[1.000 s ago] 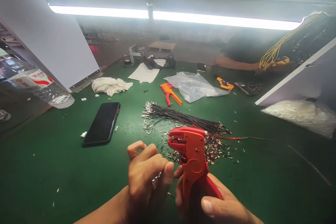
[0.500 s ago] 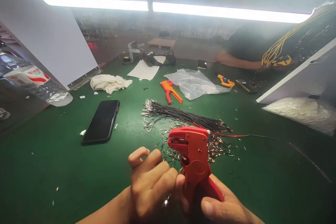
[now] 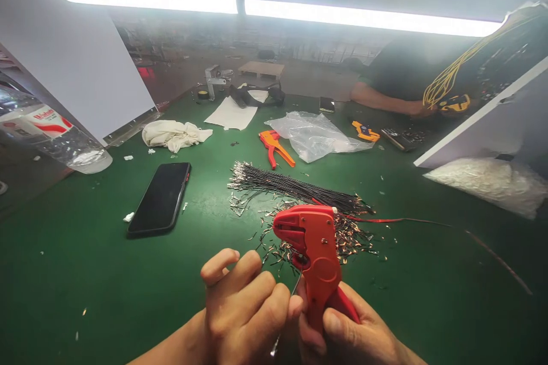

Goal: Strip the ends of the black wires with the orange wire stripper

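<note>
My right hand [image 3: 357, 331] is wrapped round the handles of a red wire stripper [image 3: 320, 256], which stands upright with its jaws facing left. Curled beside it, my left hand [image 3: 248, 302] pinches a thin black wire [image 3: 296, 284]. One end of this wire reaches the cutter notch below the stripper's jaws; a shiny metal terminal [image 3: 274, 348] shows at the other, under the fingers. Behind the tool lies a bundle of black wires [image 3: 295, 187] with metal ends at the left. Short black and copper scraps [image 3: 349, 239] are scattered around the stripper.
A phone [image 3: 160, 198] lies on the green table at left, near a white cloth [image 3: 175, 136] and a plastic bottle [image 3: 55, 131]. Orange strippers [image 3: 276, 148] and a clear bag [image 3: 319, 134] lie farther back. Another person's arm [image 3: 385, 101] is at right.
My left hand has shifted slightly left and down, and the black wire between it and the stripper's notch now shows. The view has moved a little.
</note>
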{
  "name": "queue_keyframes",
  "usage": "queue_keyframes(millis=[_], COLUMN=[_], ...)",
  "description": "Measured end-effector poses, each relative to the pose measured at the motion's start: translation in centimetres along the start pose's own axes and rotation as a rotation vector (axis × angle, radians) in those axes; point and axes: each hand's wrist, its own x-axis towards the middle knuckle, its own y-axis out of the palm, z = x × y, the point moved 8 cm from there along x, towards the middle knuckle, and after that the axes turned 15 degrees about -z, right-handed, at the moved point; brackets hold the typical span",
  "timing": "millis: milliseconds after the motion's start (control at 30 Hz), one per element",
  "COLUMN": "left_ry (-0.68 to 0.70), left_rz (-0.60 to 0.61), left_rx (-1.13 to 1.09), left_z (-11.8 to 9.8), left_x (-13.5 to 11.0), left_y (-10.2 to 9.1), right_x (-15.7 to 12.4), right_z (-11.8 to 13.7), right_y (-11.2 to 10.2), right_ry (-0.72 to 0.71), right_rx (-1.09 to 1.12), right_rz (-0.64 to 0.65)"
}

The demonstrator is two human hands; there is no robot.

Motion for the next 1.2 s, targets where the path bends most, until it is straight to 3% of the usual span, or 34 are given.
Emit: queue_keyframes(millis=[433, 733, 933, 1200], left_ry=[-0.006, 0.051, 0.023, -0.006], left_rz=[-0.03, 0.015, 0.004, 0.074], left_rx=[0.031, 0.029, 0.031, 0.016], left_z=[-0.3, -0.2, -0.4, -0.1], left_x=[-0.1, -0.1, -0.2, -0.5], left_y=[-0.4, -0.5, -0.7, -0.6], right_x=[0.0, -0.3, -0.2, -0.5], right_z=[-0.1, 0.3, 0.0, 0.2], right_y=[-0.6, 0.2, 0.1, 0.4], right_ry=[-0.041, -0.033, 0.01, 0.04], right_rx=[-0.1, -0.208, -0.035, -0.18], right_rz=[-0.075, -0.011, -0.009, -0.022])
